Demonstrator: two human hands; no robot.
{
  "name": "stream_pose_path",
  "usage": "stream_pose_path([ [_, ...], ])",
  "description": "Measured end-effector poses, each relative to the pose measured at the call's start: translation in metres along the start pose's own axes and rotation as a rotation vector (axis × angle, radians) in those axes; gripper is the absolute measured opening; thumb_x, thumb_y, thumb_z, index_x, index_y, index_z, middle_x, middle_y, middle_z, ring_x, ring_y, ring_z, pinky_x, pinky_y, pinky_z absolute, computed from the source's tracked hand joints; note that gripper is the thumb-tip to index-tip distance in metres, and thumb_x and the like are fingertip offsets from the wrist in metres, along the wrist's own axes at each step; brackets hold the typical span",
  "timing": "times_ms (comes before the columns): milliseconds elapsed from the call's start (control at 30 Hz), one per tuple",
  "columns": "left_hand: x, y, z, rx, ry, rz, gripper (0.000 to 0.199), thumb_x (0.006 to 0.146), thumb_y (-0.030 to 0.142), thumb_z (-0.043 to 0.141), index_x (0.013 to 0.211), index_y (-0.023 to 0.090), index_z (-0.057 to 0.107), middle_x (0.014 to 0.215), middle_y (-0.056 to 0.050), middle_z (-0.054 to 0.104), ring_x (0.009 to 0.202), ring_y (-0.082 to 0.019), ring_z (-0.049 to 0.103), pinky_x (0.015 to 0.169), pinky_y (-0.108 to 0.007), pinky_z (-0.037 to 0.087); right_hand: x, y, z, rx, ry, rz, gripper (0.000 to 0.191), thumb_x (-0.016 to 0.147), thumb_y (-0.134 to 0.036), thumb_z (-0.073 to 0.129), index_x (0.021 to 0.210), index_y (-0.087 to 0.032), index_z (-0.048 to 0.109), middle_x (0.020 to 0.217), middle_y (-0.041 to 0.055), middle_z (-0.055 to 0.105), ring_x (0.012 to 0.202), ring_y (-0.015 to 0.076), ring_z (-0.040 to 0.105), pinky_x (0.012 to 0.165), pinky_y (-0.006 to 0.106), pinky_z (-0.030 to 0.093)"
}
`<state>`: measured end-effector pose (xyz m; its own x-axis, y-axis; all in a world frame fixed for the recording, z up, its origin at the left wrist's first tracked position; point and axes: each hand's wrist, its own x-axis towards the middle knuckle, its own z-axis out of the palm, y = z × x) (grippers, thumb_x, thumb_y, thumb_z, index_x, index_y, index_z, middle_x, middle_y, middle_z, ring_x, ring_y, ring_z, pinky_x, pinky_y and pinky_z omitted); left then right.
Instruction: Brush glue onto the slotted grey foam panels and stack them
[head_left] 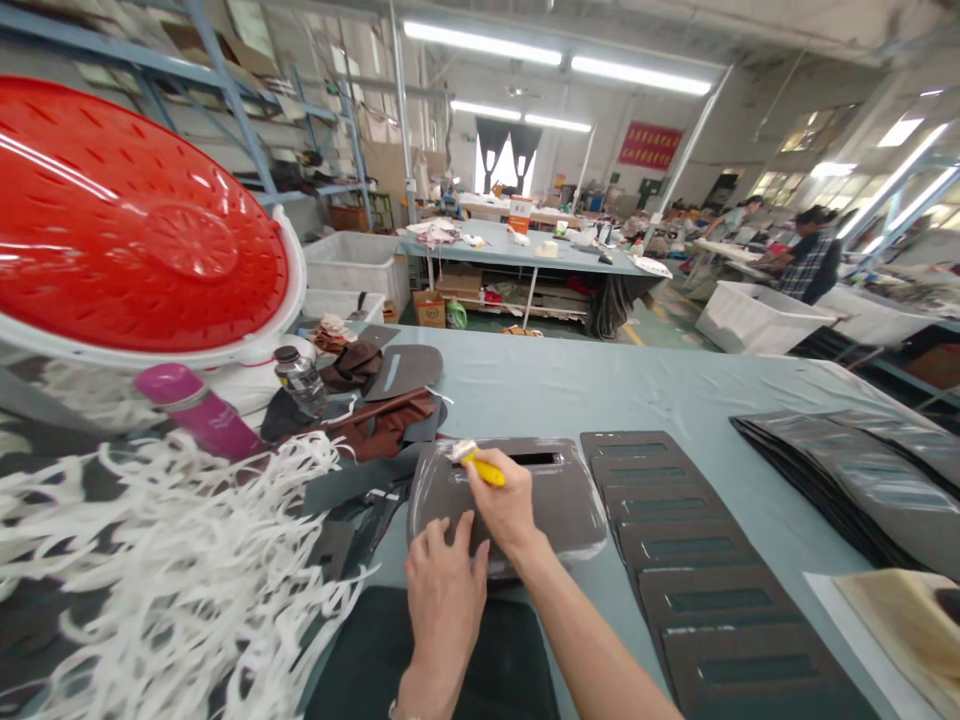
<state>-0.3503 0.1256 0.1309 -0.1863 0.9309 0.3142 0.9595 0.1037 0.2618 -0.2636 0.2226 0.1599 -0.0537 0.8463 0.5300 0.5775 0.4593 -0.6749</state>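
My right hand [506,500] grips a paintbrush [489,470] by its yellow handle. Its white-coated bristles touch the upper left corner of a dark grey slotted panel [540,510] with rounded corners. White smears run along the panel's edges and around its slot. My left hand [448,575] lies on the panel's lower left part, fingers spread. Right of the panel, a row of overlapping dark slotted pieces [675,525] stretches toward me. A black sheet [375,650] lies below, partly under my forearms.
White strips [187,580] heap up at the left, beside a magenta bottle [202,410], a clear bottle [298,378] and a large red basket [135,230]. Stacked dark panels [862,480] lie at the right. Beyond the table [570,385] are white bins [761,315] and a person [806,255].
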Motion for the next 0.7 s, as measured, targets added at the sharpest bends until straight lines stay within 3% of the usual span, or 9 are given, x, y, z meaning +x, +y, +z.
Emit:
stream_pose_path([
  [33, 0.0, -0.001, 0.0, -0.006, 0.0, -0.003, 0.033, 0.087, 0.034, 0.047, 0.117, 0.025, 0.057, 0.106, -0.01, 0.05, 0.098, -0.025, 0.047, 0.077, -0.038, 0.043, 0.001, 0.001, 0.006, -0.003, -0.031, 0.002, 0.018, 0.086, -0.029, 0.049, 0.084, -0.02, 0.064, 0.079, 0.0027, 0.067, 0.069, 0.0133, 0.059, 0.067, 0.021, 0.043],
  [100, 0.0, -0.003, 0.002, -0.018, 0.004, -0.009, 0.033, 0.086, 0.034, 0.048, 0.117, 0.026, 0.057, 0.106, -0.01, 0.05, 0.098, -0.025, 0.048, 0.075, -0.037, 0.043, 0.001, 0.017, -0.002, -0.075, -0.008, 0.06, 0.018, 0.085, -0.028, 0.049, 0.081, -0.02, 0.064, 0.074, 0.0016, 0.066, 0.064, 0.0127, 0.058, 0.064, 0.021, 0.041],
  [233, 0.0, -0.005, 0.002, -0.042, 0.011, -0.013, 0.033, 0.086, 0.034, 0.049, 0.117, 0.026, 0.058, 0.107, -0.01, 0.049, 0.099, -0.025, 0.047, 0.077, -0.037, 0.042, 0.0, 0.062, -0.059, -0.327, 0.211, 0.201, 0.018, 0.081, -0.029, 0.05, 0.072, -0.019, 0.061, 0.061, -0.0002, 0.06, 0.055, 0.0119, 0.051, 0.058, 0.021, 0.036],
  [300, 0.0, -0.004, 0.001, -0.043, -0.002, -0.015, 0.034, 0.086, 0.034, 0.048, 0.117, 0.026, 0.057, 0.107, -0.01, 0.049, 0.099, -0.025, 0.047, 0.078, -0.037, 0.042, 0.003, 0.068, -0.076, -0.396, 0.313, 0.229, 0.017, 0.08, -0.029, 0.051, 0.069, -0.019, 0.059, 0.058, -0.0011, 0.056, 0.052, 0.0115, 0.048, 0.057, 0.022, 0.035],
  [400, 0.002, 0.001, -0.003, -0.017, -0.034, -0.018, 0.034, 0.087, 0.033, 0.046, 0.118, 0.025, 0.057, 0.107, -0.01, 0.049, 0.1, -0.025, 0.046, 0.079, -0.037, 0.041, 0.011, 0.053, -0.062, -0.286, 0.308, 0.161, 0.016, 0.081, -0.028, 0.051, 0.071, -0.018, 0.059, 0.062, -0.0002, 0.059, 0.056, 0.0116, 0.05, 0.059, 0.022, 0.036],
  [500, 0.003, 0.005, -0.003, 0.021, -0.036, -0.024, 0.034, 0.086, 0.033, 0.046, 0.117, 0.024, 0.058, 0.106, -0.01, 0.049, 0.099, -0.024, 0.047, 0.079, -0.037, 0.04, 0.022, 0.035, -0.028, -0.073, 0.154, 0.055, 0.017, 0.083, -0.028, 0.049, 0.08, -0.019, 0.063, 0.075, 0.0021, 0.065, 0.065, 0.0122, 0.055, 0.064, 0.021, 0.039],
  [567, 0.002, 0.004, -0.003, 0.028, -0.033, -0.024, 0.033, 0.086, 0.033, 0.046, 0.116, 0.025, 0.059, 0.105, -0.01, 0.05, 0.096, -0.024, 0.048, 0.077, -0.036, 0.04, 0.03, 0.037, -0.017, -0.039, 0.068, 0.074, 0.018, 0.082, -0.029, 0.049, 0.082, -0.02, 0.065, 0.073, 0.0009, 0.066, 0.063, 0.0124, 0.056, 0.062, 0.02, 0.039],
  [633, 0.002, 0.002, -0.003, 0.023, -0.026, -0.019, 0.033, 0.086, 0.035, 0.046, 0.115, 0.025, 0.059, 0.105, -0.01, 0.049, 0.093, -0.024, 0.048, 0.074, -0.035, 0.04, 0.034, 0.053, -0.026, -0.142, 0.075, 0.168, 0.019, 0.081, -0.03, 0.049, 0.079, -0.021, 0.066, 0.065, -0.0002, 0.064, 0.059, 0.013, 0.055, 0.059, 0.021, 0.037],
  [700, 0.002, 0.001, -0.003, 0.017, -0.017, -0.017, 0.034, 0.085, 0.035, 0.047, 0.114, 0.025, 0.059, 0.104, -0.01, 0.049, 0.092, -0.024, 0.049, 0.073, -0.035, 0.041, 0.03, 0.077, -0.054, -0.302, 0.176, 0.294, 0.023, 0.082, -0.03, 0.046, 0.081, -0.021, 0.067, 0.062, 0.0006, 0.063, 0.057, 0.0142, 0.055, 0.058, 0.022, 0.035],
])
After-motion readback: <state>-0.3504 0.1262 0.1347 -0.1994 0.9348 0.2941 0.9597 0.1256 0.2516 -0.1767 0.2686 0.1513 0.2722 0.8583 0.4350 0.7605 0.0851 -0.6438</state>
